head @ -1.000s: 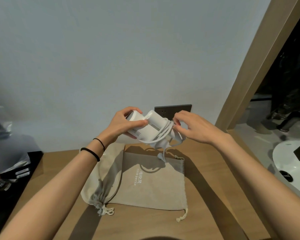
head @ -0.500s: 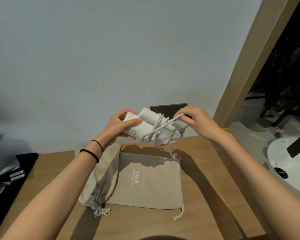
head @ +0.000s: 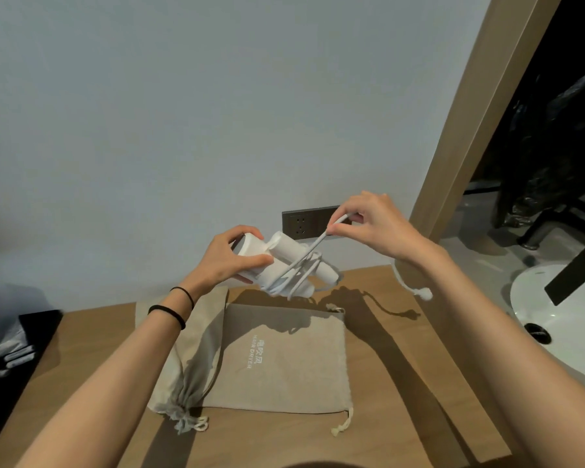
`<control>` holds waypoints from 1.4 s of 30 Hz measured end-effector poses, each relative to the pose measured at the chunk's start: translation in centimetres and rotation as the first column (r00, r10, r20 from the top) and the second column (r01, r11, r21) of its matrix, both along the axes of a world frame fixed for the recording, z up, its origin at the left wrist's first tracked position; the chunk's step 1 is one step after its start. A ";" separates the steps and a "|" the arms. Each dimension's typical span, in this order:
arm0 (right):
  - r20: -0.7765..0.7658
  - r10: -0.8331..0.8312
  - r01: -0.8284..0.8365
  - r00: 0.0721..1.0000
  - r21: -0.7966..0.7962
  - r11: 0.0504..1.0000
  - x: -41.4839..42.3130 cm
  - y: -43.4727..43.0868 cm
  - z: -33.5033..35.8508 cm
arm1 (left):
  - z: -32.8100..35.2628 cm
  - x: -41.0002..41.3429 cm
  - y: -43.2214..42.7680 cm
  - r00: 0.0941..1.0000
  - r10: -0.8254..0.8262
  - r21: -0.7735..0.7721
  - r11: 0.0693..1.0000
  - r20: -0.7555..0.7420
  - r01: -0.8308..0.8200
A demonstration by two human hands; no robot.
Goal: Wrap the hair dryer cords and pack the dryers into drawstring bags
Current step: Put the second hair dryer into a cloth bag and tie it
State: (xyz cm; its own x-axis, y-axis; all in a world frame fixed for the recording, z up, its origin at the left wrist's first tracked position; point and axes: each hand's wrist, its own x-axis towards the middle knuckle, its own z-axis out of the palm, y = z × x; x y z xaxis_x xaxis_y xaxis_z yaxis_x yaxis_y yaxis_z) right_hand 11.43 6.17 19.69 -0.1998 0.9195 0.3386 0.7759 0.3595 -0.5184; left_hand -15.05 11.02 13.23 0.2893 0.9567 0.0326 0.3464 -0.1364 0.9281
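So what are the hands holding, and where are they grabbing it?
The left hand grips the white hair dryer around its body; the right hand pinches its cord partway along.

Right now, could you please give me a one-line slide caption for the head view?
The left hand grips a hair dryer while the right hand pinches its cord above drawstring bags.

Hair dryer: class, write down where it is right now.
Head view, centre: the hair dryer is held in the air by the left hand, above the far edge of the beige drawstring bag and in front of the dark wall socket.
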 end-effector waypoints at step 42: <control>0.410 0.256 -0.105 0.876 -0.356 0.929 -5.5 -2.3 -10.1 | -8.3 1.4 -1.8 0.494 0.756 -0.878 0.478 0.429 0.031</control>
State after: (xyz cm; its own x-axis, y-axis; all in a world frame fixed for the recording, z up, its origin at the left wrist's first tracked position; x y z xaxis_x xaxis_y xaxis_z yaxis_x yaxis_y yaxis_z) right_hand 5.88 3.87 9.61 -0.4310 0.8936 -0.1250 0.8861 0.3930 -0.2456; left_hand -13.63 9.19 4.92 0.1446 0.6905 -0.7087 -0.6394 0.6118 0.4657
